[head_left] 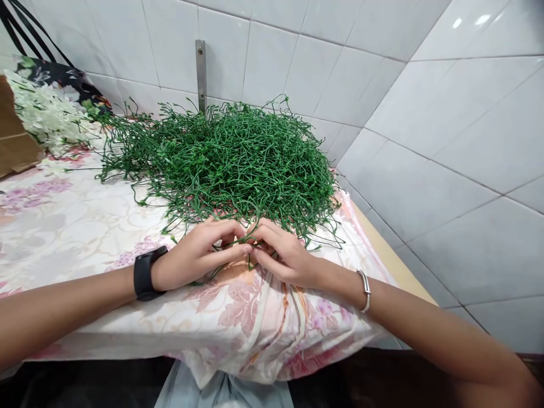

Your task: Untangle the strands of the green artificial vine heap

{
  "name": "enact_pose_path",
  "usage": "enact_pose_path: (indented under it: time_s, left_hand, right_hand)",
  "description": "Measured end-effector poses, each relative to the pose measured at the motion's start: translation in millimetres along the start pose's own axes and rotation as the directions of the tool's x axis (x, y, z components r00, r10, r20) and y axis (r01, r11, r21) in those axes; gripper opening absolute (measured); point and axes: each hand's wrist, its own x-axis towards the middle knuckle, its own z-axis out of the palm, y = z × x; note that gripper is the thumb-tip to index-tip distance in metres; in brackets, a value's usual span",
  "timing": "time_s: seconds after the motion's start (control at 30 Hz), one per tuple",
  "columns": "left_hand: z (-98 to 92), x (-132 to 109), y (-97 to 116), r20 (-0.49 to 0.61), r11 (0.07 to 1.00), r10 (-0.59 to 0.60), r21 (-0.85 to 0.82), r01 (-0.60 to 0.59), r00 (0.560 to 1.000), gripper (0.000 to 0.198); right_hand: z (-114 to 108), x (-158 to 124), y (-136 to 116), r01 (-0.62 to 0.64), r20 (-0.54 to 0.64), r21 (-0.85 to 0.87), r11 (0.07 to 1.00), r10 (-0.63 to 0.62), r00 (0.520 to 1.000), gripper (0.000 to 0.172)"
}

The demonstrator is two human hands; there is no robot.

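Observation:
A big tangled pile of green artificial flower stems [250, 158] lies on the table against the wall. At its front edge my two hands meet, fingertips close together. My left hand [208, 249], with a black band on its wrist, pinches a thin green stem [238, 242] between thumb and fingers. My right hand [283, 252], with a silver bracelet on its wrist, is closed on the same stem or one beside it; the fingers partly hide which. A stem end hangs below the fingertips, and another stretch of green shows under my left palm.
White artificial flowers [46, 113] lie at the far left beside a brown cardboard box [15, 130] and a black floral bag [76, 85]. A floral cloth [85, 221] covers the table and bunches at the front edge. Tiled walls [459, 141] rise behind and to the right; a metal strip [201, 73] is fixed there.

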Motion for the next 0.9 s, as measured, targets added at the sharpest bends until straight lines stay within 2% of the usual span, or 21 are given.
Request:
enact_pose_path:
  time_s: [0.1, 0.3, 0.6, 0.9]
  left_hand:
    - [0.2, 0.8, 0.3, 0.022, 0.998, 0.041, 0.041, -0.042, 0.999, 0.019]
    - [1.9, -0.6, -2.7, 0.088, 0.994, 0.068, 0.079, -0.075, 0.994, 0.021]
    - [1.7, -6.2, 3.6, 0.224, 0.981, 0.131, 0.108, -0.158, 0.966, 0.024]
    - [3.5, -5.2, 2.8, 0.360, 0.956, 0.170, 0.167, -0.243, 0.917, 0.016]
  right_hand:
    - [-0.8, 0.4, -1.6, 0.007, 0.042, -0.047, 0.999, -0.005, 0.999, 0.007]
    - [-0.5, 1.1, -1.8, -0.005, 0.121, -0.143, 0.990, 0.023, 0.992, 0.013]
    - [2.4, 0.0, -3.7, 0.162, 0.098, -0.162, 0.973, -0.147, 0.984, 0.018]
    - [4.9, -0.5, -4.5, 0.251, 0.134, -0.170, 0.953, -0.230, 0.964, 0.020]
